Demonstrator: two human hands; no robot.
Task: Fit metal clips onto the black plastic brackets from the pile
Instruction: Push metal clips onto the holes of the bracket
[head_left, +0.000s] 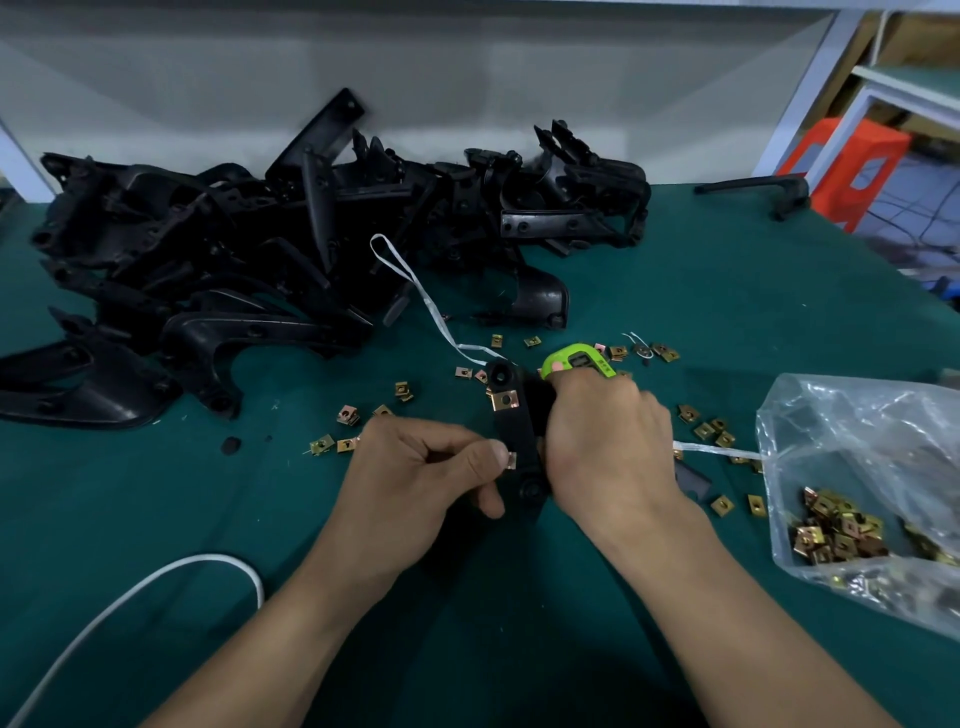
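Observation:
My right hand (605, 441) grips a black plastic bracket (519, 431) held upright above the green table. One brass-coloured metal clip (504, 400) sits on the bracket's upper part. My left hand (436, 467) pinches a second clip (511, 460) against the bracket's left edge, lower down. A big pile of black brackets (260, 270) lies at the back left. Loose clips (353, 431) are scattered on the table around my hands.
A clear plastic bag (857, 483) with several clips lies at the right. A green counter device (579, 361) sits on a right-hand finger. A white strap (415, 291) runs from the pile. A white cord (130, 597) curves at the lower left. A lone bracket (758, 189) lies at the back right.

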